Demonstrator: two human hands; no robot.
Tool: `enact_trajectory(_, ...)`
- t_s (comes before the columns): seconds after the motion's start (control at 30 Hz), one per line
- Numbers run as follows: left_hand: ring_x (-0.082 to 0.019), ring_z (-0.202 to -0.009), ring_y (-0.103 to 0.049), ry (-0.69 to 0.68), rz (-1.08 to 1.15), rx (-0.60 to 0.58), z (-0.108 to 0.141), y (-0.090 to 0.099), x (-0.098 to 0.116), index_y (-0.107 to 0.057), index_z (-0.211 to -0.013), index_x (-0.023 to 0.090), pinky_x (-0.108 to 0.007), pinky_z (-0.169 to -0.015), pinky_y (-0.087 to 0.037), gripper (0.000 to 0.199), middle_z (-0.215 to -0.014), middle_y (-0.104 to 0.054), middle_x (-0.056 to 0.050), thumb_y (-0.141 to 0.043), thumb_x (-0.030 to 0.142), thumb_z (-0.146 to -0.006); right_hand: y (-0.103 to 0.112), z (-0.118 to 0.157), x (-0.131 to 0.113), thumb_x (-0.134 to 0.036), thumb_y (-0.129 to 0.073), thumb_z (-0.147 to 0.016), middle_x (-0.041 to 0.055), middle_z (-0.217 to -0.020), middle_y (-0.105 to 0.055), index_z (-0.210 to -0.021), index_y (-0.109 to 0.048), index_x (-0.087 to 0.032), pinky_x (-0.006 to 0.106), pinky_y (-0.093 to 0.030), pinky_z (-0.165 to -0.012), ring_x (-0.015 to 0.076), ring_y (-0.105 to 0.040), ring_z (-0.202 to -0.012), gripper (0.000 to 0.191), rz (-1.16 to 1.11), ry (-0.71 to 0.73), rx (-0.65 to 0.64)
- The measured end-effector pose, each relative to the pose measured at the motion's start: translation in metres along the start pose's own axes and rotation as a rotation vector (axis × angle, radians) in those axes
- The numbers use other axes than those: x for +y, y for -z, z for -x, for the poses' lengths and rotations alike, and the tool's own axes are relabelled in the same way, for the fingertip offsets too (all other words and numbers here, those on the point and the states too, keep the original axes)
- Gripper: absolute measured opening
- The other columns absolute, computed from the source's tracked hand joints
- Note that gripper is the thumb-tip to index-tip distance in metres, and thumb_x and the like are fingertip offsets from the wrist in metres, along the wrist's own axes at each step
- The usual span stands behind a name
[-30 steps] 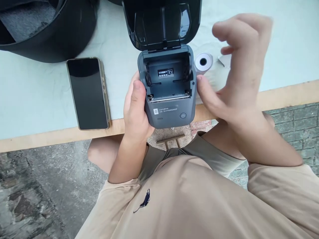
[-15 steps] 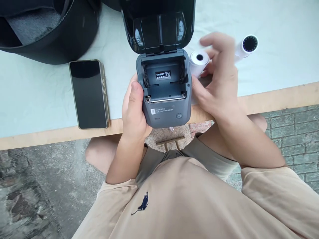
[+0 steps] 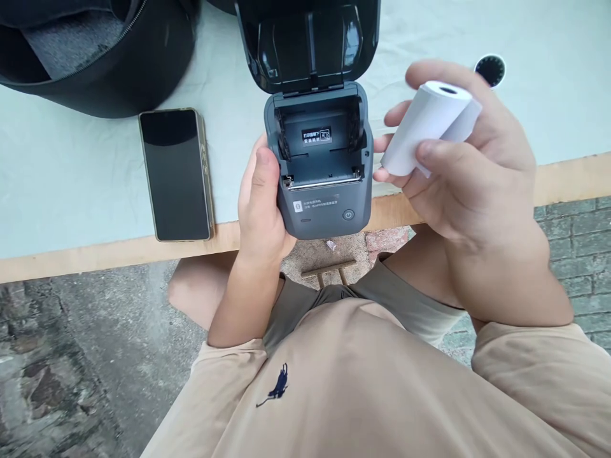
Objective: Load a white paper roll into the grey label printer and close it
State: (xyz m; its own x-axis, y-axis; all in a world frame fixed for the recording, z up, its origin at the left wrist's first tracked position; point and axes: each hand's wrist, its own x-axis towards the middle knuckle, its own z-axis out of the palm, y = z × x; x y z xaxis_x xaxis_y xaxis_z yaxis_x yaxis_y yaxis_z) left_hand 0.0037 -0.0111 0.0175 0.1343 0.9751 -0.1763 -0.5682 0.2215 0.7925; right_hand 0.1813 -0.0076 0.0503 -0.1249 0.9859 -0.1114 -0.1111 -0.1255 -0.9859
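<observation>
My left hand (image 3: 263, 207) grips the left side of a dark grey portable label printer (image 3: 327, 213), thumb on its edge. The printer's glossy black lid (image 3: 310, 48) is tipped back, and its paper bay shows a small printed label with no roll inside. To the right of the printer, my right hand (image 3: 482, 165) holds a white paper roll (image 3: 408, 130) between thumb and fingers. The roll leans, its core hole facing up, and a loose paper flap sticks out on its right.
A smartphone (image 3: 176, 175) with a dark screen lies left of the printer. Behind it stands a black zippered bag (image 3: 143, 70) with grey cloth inside. Another roll (image 3: 491, 70) with a dark core stands behind my right hand. The table's wooden edge (image 3: 573, 175) runs before my knees.
My right hand has picked up the paper roll from beside the printer and moved right with it, tilting it. The left hand still holds the printer.
</observation>
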Motion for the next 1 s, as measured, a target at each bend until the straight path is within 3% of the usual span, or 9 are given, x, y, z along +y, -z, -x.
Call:
enact_trajectory(0.13, -0.023, -0.109, -0.06, -0.056, -0.009, -0.02, 0.001, -0.002, 0.0, -0.061, -0.109, 0.031, -0.039, -0.1, -0.047, 0.029, -0.108, -0.067, -0.001, -0.045, 0.046, -0.09, -0.002, 0.006, -0.013, -0.028, -0.059, -0.082, -0.0136, -0.136, -0.046, -0.122, -0.051, -0.047, 0.033, -0.057, -0.09, 0.0162, -0.058, -0.114, 0.044, 0.452, 0.281, 0.035)
enact_trajectory(0.2, -0.023, -0.11, -0.06, -0.078, -0.027, -0.016, 0.002, -0.003, 0.001, -0.06, -0.109, 0.029, -0.037, -0.099, -0.047, 0.028, -0.107, -0.066, -0.001, -0.047, 0.045, -0.09, -0.002, 0.003, -0.017, -0.028, -0.06, -0.082, -0.014, -0.13, -0.052, -0.123, -0.049, -0.048, 0.034, -0.054, -0.092, 0.017, -0.058, -0.115, 0.047, 0.625, 0.402, 0.029)
enact_trajectory(0.3, -0.022, -0.114, -0.058, -0.078, -0.074, -0.02, 0.002, -0.002, 0.0, -0.06, -0.107, 0.026, -0.033, -0.098, -0.046, 0.029, -0.108, -0.064, -0.001, -0.049, 0.047, -0.089, -0.003, -0.005, -0.022, -0.023, -0.062, -0.077, -0.0046, -0.11, -0.064, -0.118, -0.054, -0.035, 0.037, -0.053, -0.084, 0.0195, -0.063, -0.1, 0.044, 0.851, 0.536, -0.029)
enact_trajectory(0.43, -0.022, -0.106, -0.059, -0.158, -0.171, -0.042, -0.005, 0.009, -0.008, -0.06, -0.107, 0.025, -0.031, -0.092, -0.049, 0.038, -0.106, -0.059, -0.003, -0.048, 0.055, -0.086, -0.014, -0.013, -0.028, -0.023, -0.05, -0.082, -0.0009, -0.101, -0.064, -0.101, -0.054, -0.027, 0.036, -0.047, -0.07, 0.0202, -0.063, -0.088, 0.019, 1.247, 0.557, -0.072)
enact_trajectory(0.57, -0.022, -0.102, -0.06, -0.271, -0.201, -0.215, -0.011, 0.022, -0.02, -0.055, -0.12, 0.03, -0.029, -0.078, -0.054, 0.047, -0.103, -0.059, -0.005, -0.054, 0.058, -0.081, -0.023, -0.016, -0.027, -0.026, -0.038, -0.089, -0.0049, -0.101, -0.066, -0.1, -0.05, -0.029, 0.038, -0.045, -0.068, 0.0219, -0.065, -0.092, 0.016, 1.447, 0.519, -0.079)
enact_trajectory(0.6, -0.021, -0.104, -0.059, -0.228, -0.178, -0.163, -0.011, 0.023, -0.021, -0.05, -0.125, 0.031, -0.029, -0.082, -0.053, 0.045, -0.106, -0.059, -0.005, -0.049, 0.054, -0.086, -0.024, -0.017, -0.025, -0.027, -0.036, -0.09, -0.0046, -0.101, -0.067, -0.098, -0.05, -0.028, 0.039, -0.045, -0.067, 0.0228, -0.065, -0.092, 0.016, 1.483, 0.515, -0.075)
enact_trajectory(0.7, -0.021, -0.109, -0.058, -0.191, -0.169, -0.137, -0.009, 0.02, -0.018, -0.052, -0.122, 0.032, -0.031, -0.086, -0.053, 0.038, -0.108, -0.058, -0.004, -0.049, 0.049, -0.088, -0.025, -0.02, -0.018, -0.026, -0.036, -0.091, -0.0037, -0.103, -0.068, -0.093, -0.053, -0.026, 0.041, -0.048, -0.071, 0.023, -0.065, -0.094, 0.017, 1.478, 0.544, -0.062)
enact_trajectory(0.8, -0.025, -0.115, -0.055, -0.201, -0.182, -0.103, -0.007, 0.015, -0.013, -0.058, -0.111, 0.029, -0.034, -0.09, -0.051, 0.039, -0.105, -0.06, -0.005, -0.051, 0.056, -0.084, -0.024, -0.02, -0.012, -0.025, -0.041, -0.091, -0.0038, -0.106, -0.067, -0.089, -0.057, -0.025, 0.037, -0.051, -0.079, 0.0197, -0.064, -0.097, 0.016, 1.325, 0.637, -0.077)
enact_trajectory(1.0, -0.025, -0.118, -0.055, -0.124, -0.122, -0.084, -0.007, 0.011, -0.011, -0.058, -0.105, 0.028, -0.037, -0.092, -0.05, 0.032, -0.104, -0.063, -0.003, -0.054, 0.052, -0.083, -0.022, -0.014, -0.001, -0.027, -0.052, -0.088, 0.0017, -0.09, -0.065, -0.089, -0.064, -0.021, 0.036, -0.054, -0.077, 0.017, -0.062, -0.088, 0.014, 1.062, 0.806, -0.072)
